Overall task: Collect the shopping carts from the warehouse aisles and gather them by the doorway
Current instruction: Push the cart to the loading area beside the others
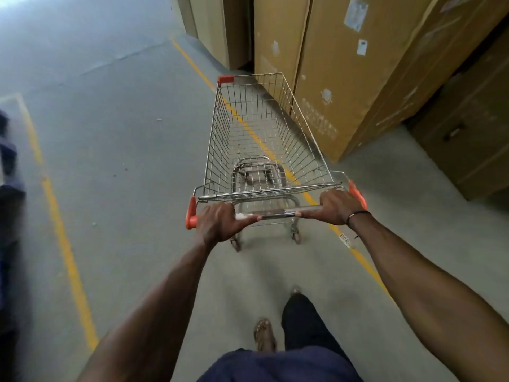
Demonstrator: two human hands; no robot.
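Both hands are on the shopping cart [264, 139], the left hand [220, 221] wrapped round the left end of the chrome push handle [278, 213] just inside its orange end cap [191, 213], the right hand [337, 206] clenched round the right end beside the other orange cap; the fingers [217, 209] curl over the top of the bar and the thumbs lie along it pointing toward each other. A thin dark band [358, 215] circles the right wrist. The wire basket stretches straight ahead of the fingers, nothing inside it, its far corner tipped in orange. The cart stands on the grey concrete floor [115, 139] astride a yellow painted line [248, 125] running ahead and behind the fingers. Ahead and to the right of the fingers tall cardboard boxes [330, 78] stand close beside the basket's right side. A second yellow line [63, 244] runs well to the left. Below the hands, a sandalled foot [264, 334] and a dark trouser leg [305, 321] show
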